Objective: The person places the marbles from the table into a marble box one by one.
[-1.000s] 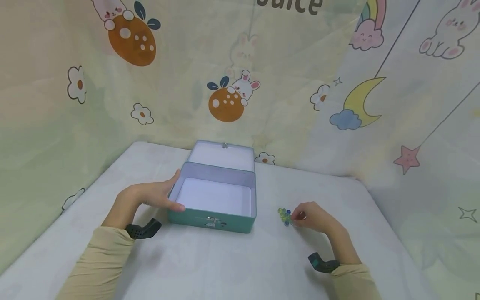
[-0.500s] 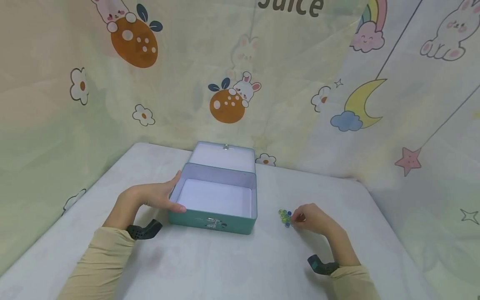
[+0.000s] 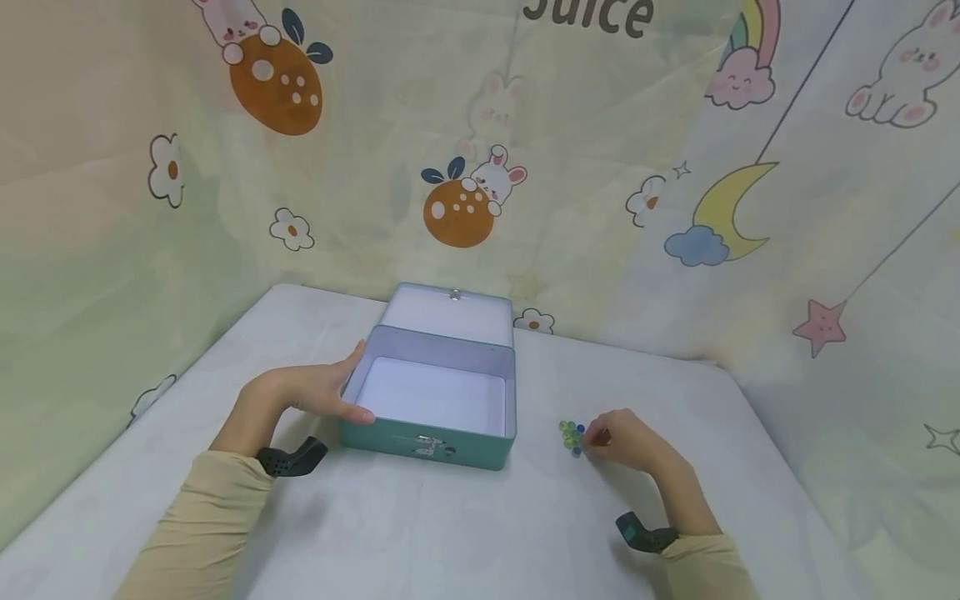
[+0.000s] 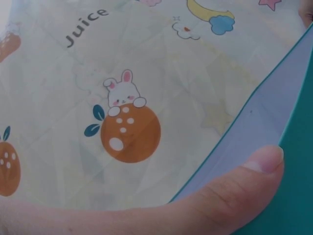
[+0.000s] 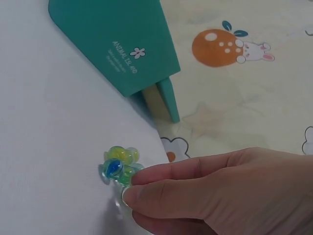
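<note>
A green tin box (image 3: 427,446) stands on the white table with its lid (image 3: 450,312) tipped back and a bare pale inside. My left hand (image 3: 318,392) grips its left side, the thumb (image 4: 264,164) over the front corner and the fingers along the outer wall, partly hidden. To the right of the box lies a small cluster of glass marbles (image 5: 120,159), yellow-green and blue. My right hand (image 3: 626,437) is at the cluster's right edge. In the right wrist view its thumb and fingers pinch a clear greenish marble (image 5: 126,197), mostly covered by the fingertips.
A white cloth covers the table (image 3: 420,533). Behind it and at both sides hangs a printed curtain (image 3: 585,167) with bunnies, oranges and a moon. Black wrist cameras (image 3: 647,533) sit on both wrists.
The whole head view has shifted slightly right and down. Both hands, the box and the marbles keep their places relative to each other.
</note>
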### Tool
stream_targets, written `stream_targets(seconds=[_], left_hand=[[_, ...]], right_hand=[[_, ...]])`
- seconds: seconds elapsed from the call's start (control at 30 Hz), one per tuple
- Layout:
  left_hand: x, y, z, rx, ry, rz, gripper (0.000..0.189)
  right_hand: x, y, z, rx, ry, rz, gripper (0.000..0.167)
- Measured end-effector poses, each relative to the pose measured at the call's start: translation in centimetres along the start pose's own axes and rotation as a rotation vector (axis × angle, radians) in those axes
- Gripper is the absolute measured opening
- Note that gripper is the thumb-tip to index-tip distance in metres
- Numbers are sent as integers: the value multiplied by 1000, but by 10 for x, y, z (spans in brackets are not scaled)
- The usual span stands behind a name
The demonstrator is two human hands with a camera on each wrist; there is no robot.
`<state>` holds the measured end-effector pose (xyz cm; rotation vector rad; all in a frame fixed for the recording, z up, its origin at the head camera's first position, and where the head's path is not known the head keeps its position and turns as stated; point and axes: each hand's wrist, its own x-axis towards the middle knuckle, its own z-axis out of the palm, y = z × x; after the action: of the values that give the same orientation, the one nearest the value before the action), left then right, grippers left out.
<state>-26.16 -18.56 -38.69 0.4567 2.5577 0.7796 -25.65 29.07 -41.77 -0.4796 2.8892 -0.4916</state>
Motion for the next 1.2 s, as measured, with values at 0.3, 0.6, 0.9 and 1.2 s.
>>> stream_targets(seconds=[0.3, 0.6, 0.9, 1.2], left_hand=[[2, -1, 1, 0, 2, 27, 130], [4, -4, 0, -10, 3, 32, 131], [3, -5, 1, -21, 9, 10, 128], [1, -6, 2, -21, 13, -16, 129]], right_hand=[[3, -13, -13, 78, 54, -136, 10], [50, -81, -41, 106, 75, -348, 12], [122, -139, -42, 27, -191, -413, 11], [165, -153, -16, -26, -398, -405, 12]])
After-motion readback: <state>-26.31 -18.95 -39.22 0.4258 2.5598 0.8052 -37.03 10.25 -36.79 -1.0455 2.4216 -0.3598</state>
